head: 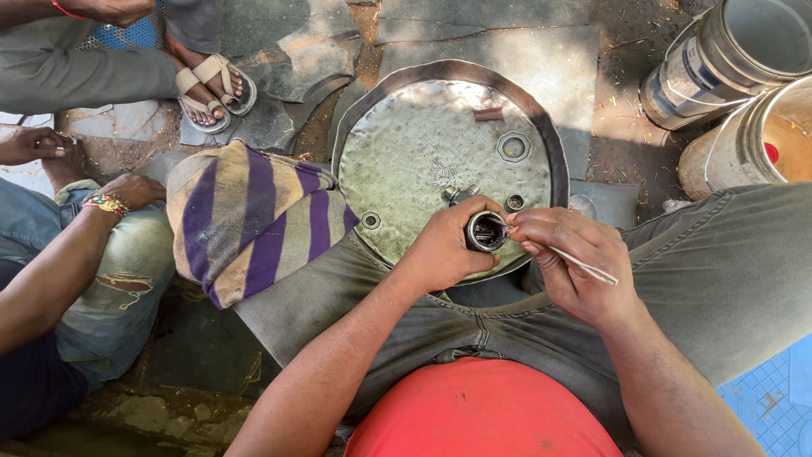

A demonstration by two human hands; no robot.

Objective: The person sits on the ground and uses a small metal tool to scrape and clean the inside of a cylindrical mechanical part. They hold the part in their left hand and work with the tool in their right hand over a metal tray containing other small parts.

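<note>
My left hand point(444, 245) grips a short dark metal cylinder point(485, 232) with its round opening facing up. My right hand point(568, 258) pinches a thin pale stick point(584, 266) whose tip reaches into the cylinder's mouth. Both hands hover over the near rim of a round, dented metal tray point(423, 152) that rests on the ground before my knees. On the tray lie a hexagonal nut point(513, 146), two small rings point(370, 220) and a short brown piece point(488, 112).
A purple and tan striped cloth point(254, 216) lies over my left knee. Two other people sit at the left; one hand wears bangles point(108, 203), and feet in sandals point(211, 89) stand at the top. Buckets point(744, 76) stand at the upper right.
</note>
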